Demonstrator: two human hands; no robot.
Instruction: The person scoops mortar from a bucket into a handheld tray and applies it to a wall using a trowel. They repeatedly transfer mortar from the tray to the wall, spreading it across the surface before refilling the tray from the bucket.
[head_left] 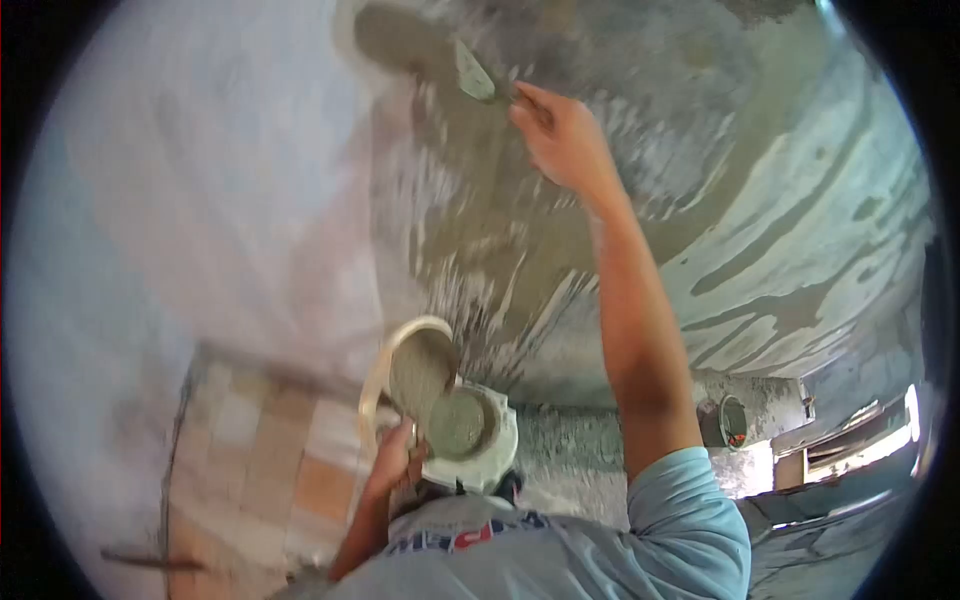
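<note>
High against the wall, my right hand is closed around the handle of a pointing trowel. Its blade overlaps the wet grey mortar spread over the wall. Low in front of my body, my left hand grips the lower edge of a cream-coloured bowl. The bowl is tilted, and grey mortar shows inside it. Right beside it is a white container with a round opening, also holding grey mortar.
Pale painted wall spans the left. Dark wet streaks run down the wall at right. Tiles cover the lower left surface. A dark bucket stands at lower right, near a bright opening.
</note>
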